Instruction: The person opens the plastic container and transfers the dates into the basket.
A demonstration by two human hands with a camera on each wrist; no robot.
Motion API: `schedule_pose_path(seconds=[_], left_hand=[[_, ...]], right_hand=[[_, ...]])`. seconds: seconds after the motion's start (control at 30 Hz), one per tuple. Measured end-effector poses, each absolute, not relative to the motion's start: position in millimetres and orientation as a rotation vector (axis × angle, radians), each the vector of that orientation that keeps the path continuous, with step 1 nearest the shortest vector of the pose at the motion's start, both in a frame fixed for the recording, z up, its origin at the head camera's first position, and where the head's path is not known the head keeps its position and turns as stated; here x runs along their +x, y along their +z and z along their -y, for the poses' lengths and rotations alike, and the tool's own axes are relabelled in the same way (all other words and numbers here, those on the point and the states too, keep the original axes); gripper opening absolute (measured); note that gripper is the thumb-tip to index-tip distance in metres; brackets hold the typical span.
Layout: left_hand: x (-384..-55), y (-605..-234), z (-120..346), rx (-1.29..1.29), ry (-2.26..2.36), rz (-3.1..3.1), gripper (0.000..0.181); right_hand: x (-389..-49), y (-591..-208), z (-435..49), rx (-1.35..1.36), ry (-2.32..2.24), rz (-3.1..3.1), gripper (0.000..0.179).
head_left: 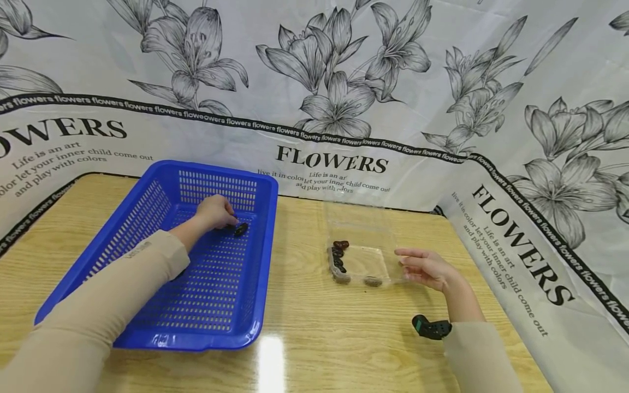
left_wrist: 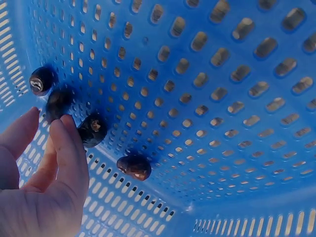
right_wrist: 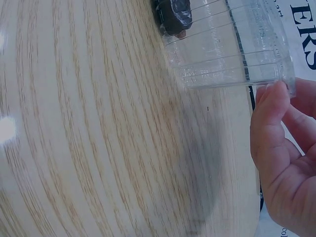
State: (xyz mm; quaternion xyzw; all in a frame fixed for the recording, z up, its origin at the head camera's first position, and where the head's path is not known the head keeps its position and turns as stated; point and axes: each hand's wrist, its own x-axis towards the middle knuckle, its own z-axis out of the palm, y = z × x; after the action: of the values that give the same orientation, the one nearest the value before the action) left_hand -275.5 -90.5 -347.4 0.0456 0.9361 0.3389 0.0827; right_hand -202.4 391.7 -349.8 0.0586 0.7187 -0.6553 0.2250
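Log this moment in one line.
left hand: at dark fruits in blue basket | right hand: holds clear box edge | box: part-filled

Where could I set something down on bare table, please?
Bare tabletop lies between the blue basket and clear box, and on the box's near side. Crowded: the basket's far end, with the left hand and dark fruits.

I count four dates (left_wrist: pixel 134 168), dark and glossy, lying in a loose line in the slotted blue basket (head_left: pixel 269 245), near its wall; and across the surface (head_left: pixel 304 327) there's the clear box (head_left: pixel 389 265), lid (head_left: pixel 358 214) open at the back, dark dates (head_left: pixel 338 257) lined up along its left side.
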Motion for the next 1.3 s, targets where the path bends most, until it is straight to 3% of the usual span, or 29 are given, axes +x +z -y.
schedule_pose_path(seconds=[0.3, 0.6, 0.93, 1.3], left_hand=[[-282, -340, 96, 0.144, 1.179, -2.675, 0.026], [-290, -297, 83, 0.124, 1.514, -2.39, 0.03], [-286, -259, 42, 0.195, 1.578, -2.296, 0.034], [-280, -257, -25, 0.255, 1.615, -2.167, 0.029]], right_hand=[[-203, -352, -392, 0.158, -1.826, -1.964, 0.023], [-202, -352, -394, 0.157, -1.831, -1.946, 0.025], [-204, -349, -393, 0.168, -1.819, -1.957, 0.023], [-205, -351, -392, 0.181, -1.829, -1.95, 0.024]])
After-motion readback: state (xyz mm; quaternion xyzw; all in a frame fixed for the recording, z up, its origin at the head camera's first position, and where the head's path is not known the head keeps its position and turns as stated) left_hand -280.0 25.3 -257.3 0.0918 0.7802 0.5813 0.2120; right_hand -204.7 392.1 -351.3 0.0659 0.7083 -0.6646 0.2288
